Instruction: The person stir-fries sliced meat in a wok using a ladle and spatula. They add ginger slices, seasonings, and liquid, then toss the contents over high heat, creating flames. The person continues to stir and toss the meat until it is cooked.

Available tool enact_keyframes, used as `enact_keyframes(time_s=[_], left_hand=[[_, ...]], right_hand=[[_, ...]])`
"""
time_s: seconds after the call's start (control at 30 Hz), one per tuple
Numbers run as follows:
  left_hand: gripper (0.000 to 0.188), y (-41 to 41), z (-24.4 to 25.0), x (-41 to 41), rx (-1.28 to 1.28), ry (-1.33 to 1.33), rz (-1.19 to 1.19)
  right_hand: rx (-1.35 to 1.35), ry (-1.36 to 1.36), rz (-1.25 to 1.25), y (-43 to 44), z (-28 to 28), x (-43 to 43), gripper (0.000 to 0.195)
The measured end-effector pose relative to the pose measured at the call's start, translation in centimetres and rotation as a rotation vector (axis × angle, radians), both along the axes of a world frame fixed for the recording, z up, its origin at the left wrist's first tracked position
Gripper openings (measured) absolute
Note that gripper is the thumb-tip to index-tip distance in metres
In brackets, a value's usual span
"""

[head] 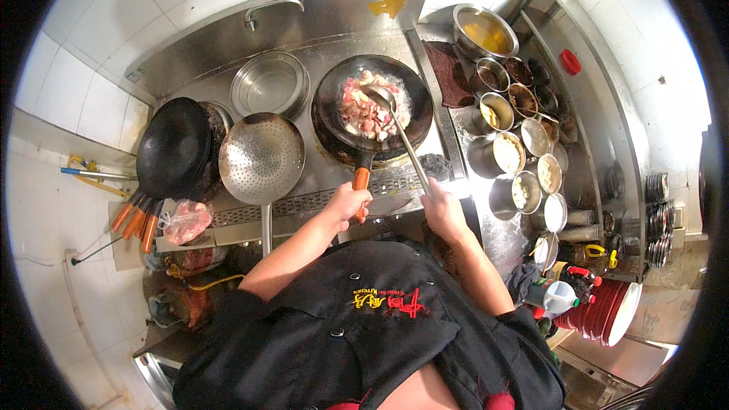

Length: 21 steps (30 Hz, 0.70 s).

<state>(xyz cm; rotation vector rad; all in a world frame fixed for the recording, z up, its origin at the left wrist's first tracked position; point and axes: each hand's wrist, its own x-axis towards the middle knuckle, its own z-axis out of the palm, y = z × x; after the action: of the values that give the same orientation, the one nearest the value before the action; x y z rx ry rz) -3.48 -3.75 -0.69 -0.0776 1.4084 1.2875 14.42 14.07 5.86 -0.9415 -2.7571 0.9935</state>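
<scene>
My left hand (346, 205) grips the orange wooden handle (360, 179) of a black wok (324, 102) that sits on the burner. Inside the wok, chopped pinkish meat pieces (370, 117) lie in bubbling pale liquid or oil. The long metal handle of a cooking ladle (411, 151) is in my right hand (445, 210). Its bowl rests among the meat, toward the wok's far right.
A perforated strainer (262, 154) and a metal basin (269, 85) stand left of the wok, with stacked black woks (173, 148) beyond. A bag of raw meat (187, 222) lies at the front left. Several seasoning pots (507, 151) line the right counter below a metal shelf (592, 68).
</scene>
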Motion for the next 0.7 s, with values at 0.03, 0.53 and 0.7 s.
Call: enact_keyframes(time_s=[0.03, 0.53, 0.7], left_hand=[[0.019, -0.1, 0.1, 0.0, 0.039, 0.110, 0.007], [0.016, -0.4, 1.2, 0.1, -0.014, 0.144, -0.040], [0.018, -0.1, 1.7, 0.4, -0.036, 0.186, 0.020]], right_hand=[[-0.024, 0.065, 0.039, 0.0, 0.1, -0.3, 0.043], [-0.046, -0.079, -0.001, 1.0, -0.8, -4.3, 0.038], [-0.082, -0.018, 0.090, 0.9, -0.6, -7.6, 0.037]])
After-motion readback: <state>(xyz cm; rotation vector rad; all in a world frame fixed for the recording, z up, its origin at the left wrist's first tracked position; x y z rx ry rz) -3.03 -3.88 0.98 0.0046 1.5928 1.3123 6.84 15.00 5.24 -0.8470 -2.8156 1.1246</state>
